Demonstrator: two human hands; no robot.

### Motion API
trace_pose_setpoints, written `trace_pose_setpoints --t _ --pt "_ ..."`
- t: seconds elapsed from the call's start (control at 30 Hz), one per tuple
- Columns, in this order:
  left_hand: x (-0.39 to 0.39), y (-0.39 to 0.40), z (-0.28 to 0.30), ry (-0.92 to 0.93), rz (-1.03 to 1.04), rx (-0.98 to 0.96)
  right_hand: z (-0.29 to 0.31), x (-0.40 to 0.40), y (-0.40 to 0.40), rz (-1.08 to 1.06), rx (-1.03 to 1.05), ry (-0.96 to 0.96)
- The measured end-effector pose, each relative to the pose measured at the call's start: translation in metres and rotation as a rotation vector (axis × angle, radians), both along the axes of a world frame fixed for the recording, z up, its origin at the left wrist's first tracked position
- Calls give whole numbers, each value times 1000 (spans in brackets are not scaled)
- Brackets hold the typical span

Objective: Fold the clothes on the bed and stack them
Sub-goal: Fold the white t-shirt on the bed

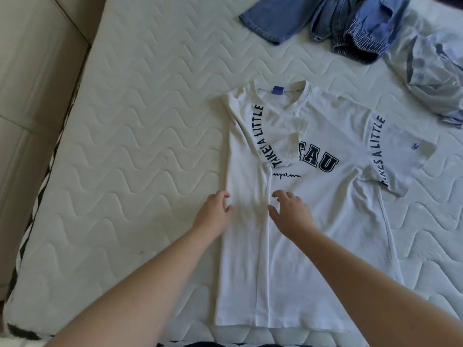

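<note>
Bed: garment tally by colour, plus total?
White: 1, the T-shirt, left side already folded in.
Blue denim: 1 heap, the denim pile; cannot tell whether it is one piece or two.
Pale blue-and-white: 1, the crumpled shirt at the right edge.
Total: 3 visible items or heaps on the mattress.

Head camera looks steeply down, close over the bed (125, 121).
</note>
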State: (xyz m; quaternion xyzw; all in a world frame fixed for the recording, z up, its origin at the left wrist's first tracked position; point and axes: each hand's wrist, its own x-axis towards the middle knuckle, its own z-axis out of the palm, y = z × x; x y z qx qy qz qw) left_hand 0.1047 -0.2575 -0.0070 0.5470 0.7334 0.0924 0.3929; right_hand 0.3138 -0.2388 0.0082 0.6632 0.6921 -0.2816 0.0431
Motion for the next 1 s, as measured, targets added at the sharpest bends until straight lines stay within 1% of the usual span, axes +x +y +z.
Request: trace_pose_setpoints --t 0.1,0.2,0.27,0.37,0.4,0.5,0.63,0.77,0.9,0.93,1.0 --pt "-3 33 3 21 -26 38 1 1 33 -61 12 45" --pt "-7 70 3 57 -51 95 2 4 74 -249 3 183" --pt "-7 92 0 87 -86 104 1 7 101 -424 -48 284" --pt "-6 121 -7 142 -145 100 -5 14 137 -796 -118 503" --pt "-6 131 -9 156 -146 105 -8 17 148 -864 -115 533" --pt "-9 168 -10 180 -117 137 -19 28 171 -904 -116 514" --pt "-17 223 -13 225 -146 213 -30 34 193 -967 -171 559" --pt "-20 275 -18 341 -125 171 -39 35 207 -1020 -169 518" --pt "-19 313 -22 467 -236 64 -43 38 213 -1076 -112 521" --pt "-18 319 -22 472 -216 60 -43 39 213 -1069 -117 525" --pt "-14 328 -20 459 -196 117 -41 41 212 -1025 -153 559"
